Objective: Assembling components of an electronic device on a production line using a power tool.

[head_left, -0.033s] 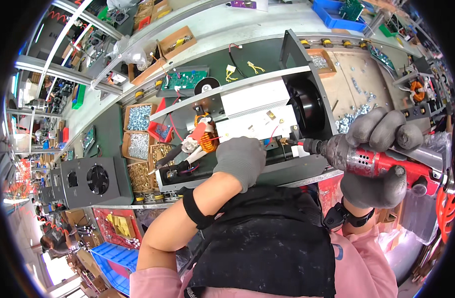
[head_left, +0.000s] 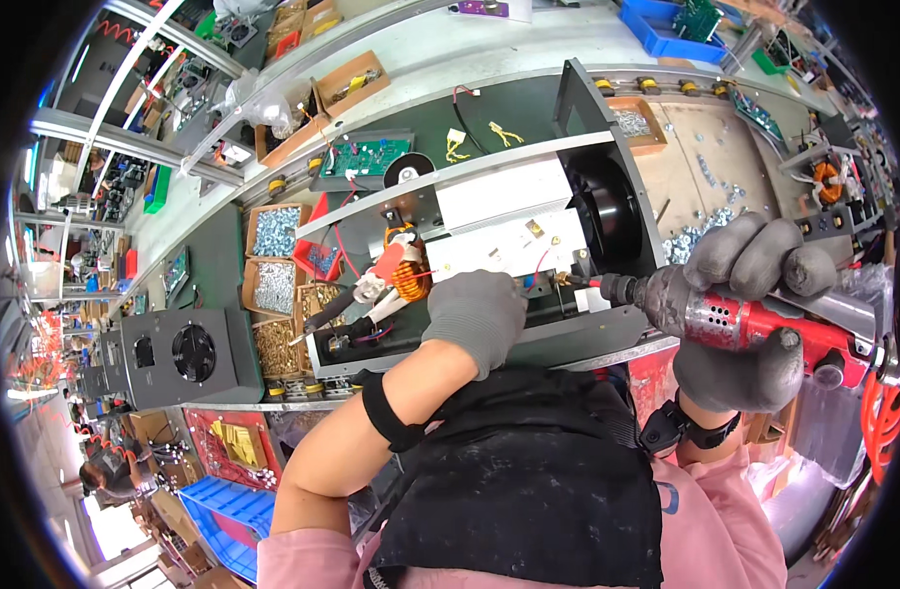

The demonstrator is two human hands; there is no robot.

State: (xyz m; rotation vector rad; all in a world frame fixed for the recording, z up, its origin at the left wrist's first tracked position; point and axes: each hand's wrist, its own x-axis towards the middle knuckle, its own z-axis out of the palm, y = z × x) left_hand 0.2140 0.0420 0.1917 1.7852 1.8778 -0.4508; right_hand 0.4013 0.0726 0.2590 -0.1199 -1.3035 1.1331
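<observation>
Grey knit gloves cover the left hand (head_left: 473,316) and right hand (head_left: 754,314), which grips a red-and-silver power screwdriver (head_left: 754,329). A copper-orange coil (head_left: 408,277) glows inside the black metal chassis (head_left: 529,245) beside white heat sinks (head_left: 504,201); pink sleeves, black apron (head_left: 529,491).

Our gloved right hand (head_left: 754,314) grips a red power screwdriver (head_left: 754,329), tip at the open metal chassis (head_left: 489,245); our gloved left hand (head_left: 473,316) rests on its near edge.
</observation>
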